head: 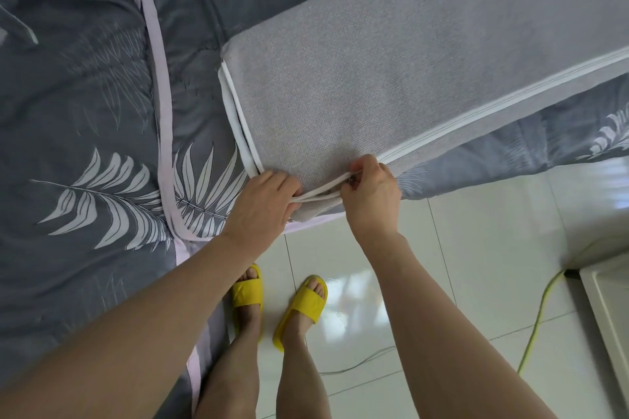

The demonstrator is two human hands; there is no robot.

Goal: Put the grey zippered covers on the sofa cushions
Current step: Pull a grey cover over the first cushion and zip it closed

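Pinching zip tape w/ both hands; leaf-print quilt beneath cushion.

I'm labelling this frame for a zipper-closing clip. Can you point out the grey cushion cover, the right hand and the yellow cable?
grey cushion cover [391,61]: head view, top face.
right hand [372,192]: head view, back of the hand.
yellow cable [541,309]: head view, mid-length on the floor.

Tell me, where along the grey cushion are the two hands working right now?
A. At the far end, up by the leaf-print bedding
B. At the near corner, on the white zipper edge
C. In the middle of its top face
B: the left hand and right hand both pinch the white zipper edge at the near corner of the grey cushion.
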